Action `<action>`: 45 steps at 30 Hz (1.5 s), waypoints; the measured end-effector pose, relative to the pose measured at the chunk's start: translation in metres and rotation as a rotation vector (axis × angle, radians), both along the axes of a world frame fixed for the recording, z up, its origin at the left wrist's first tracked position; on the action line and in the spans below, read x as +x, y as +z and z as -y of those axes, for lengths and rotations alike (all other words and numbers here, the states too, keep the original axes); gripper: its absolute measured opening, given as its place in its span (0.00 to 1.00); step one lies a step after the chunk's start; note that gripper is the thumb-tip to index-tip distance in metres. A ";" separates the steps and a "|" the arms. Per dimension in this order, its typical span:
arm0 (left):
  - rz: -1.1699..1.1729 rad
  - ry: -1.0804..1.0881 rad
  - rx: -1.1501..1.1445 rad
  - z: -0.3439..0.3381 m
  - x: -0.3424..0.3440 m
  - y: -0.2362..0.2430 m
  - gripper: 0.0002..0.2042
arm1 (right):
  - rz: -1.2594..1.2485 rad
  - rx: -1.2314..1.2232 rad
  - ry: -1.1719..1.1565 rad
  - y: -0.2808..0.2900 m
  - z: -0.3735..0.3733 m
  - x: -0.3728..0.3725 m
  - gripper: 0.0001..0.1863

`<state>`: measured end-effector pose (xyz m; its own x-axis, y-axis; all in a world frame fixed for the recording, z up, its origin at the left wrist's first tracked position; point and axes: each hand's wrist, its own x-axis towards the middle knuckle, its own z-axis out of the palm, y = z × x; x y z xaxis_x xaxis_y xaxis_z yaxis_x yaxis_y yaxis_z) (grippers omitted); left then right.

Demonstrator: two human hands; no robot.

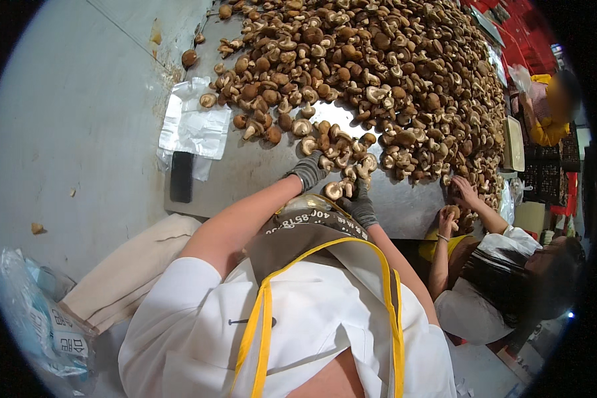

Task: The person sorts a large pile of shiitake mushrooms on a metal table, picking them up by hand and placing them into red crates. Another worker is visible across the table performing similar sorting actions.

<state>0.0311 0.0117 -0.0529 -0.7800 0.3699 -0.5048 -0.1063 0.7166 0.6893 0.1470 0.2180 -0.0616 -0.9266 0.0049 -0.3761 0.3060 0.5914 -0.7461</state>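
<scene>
My left hand (307, 172), in a striped grey glove, reaches into a small group of mushrooms (339, 147) on the steel worktop (239, 182), its bent fingers touching them and looking apart. My right hand (359, 204), gloved alike, is a little lower and to the right, fingers closed on a mushroom (363, 174), partly hidden by it. A printed plastic item (312, 213) lies just below my hands at the worktop's front edge, over my yellow-trimmed apron. A large heap of brown mushrooms (378, 60) covers the back of the worktop.
A dark phone-like slab (181, 177) and silvery bags (192, 116) lie at left. A co-worker (491, 278) beside me on the right handles mushrooms with bare hands; another person (550, 113) is beyond, near red crates. Beige cloth (126, 265) and plastic packages (43, 318) lie lower left.
</scene>
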 end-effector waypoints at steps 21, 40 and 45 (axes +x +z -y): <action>-0.636 -0.300 -0.263 0.042 -0.022 0.016 0.20 | -0.013 -0.058 -0.140 -0.027 0.003 0.013 0.38; -0.373 0.264 -0.081 0.090 -0.008 -0.016 0.43 | -0.066 0.205 -0.331 0.001 0.012 0.040 0.41; -0.098 0.045 -0.083 0.022 -0.051 0.044 0.38 | -0.032 -0.097 -0.336 0.004 0.014 0.045 0.46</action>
